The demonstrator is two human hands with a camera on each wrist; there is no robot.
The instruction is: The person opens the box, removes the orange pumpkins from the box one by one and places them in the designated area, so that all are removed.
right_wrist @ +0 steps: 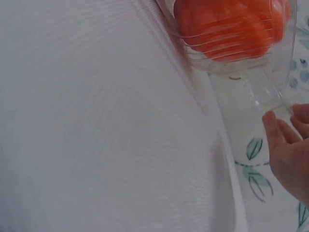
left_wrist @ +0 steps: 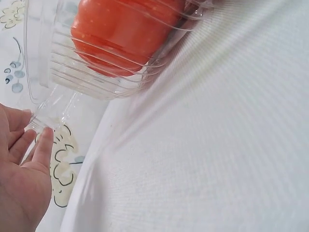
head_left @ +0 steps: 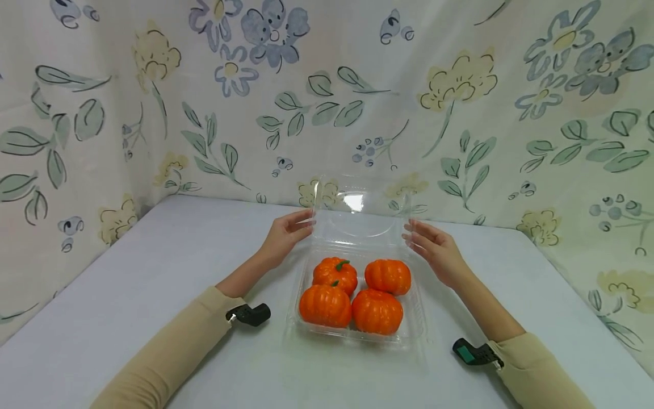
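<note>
A clear plastic clamshell box [head_left: 416, 318] stands on the table with several small orange pumpkins [head_left: 378, 312] in its base. Its see-through lid [head_left: 357, 224] is raised upright at the far side. My left hand [head_left: 284, 237] pinches the lid's left edge between thumb and fingers. On the opposite edge, my right hand [head_left: 434, 250] pinches the lid the same way. Through the ribbed wall in the left wrist view an orange pumpkin [left_wrist: 123, 36] shows, with the left hand [left_wrist: 24, 164] beyond it. The right wrist view has the right hand [right_wrist: 287, 145] at the lid's edge.
A white cloth covers the table [head_left: 204, 233]. Behind it and along the left side hangs a floral curtain [head_left: 327, 102]. Black wrist devices sit on the left sleeve [head_left: 179, 341] and the right sleeve [head_left: 536, 369], on either side of the box.
</note>
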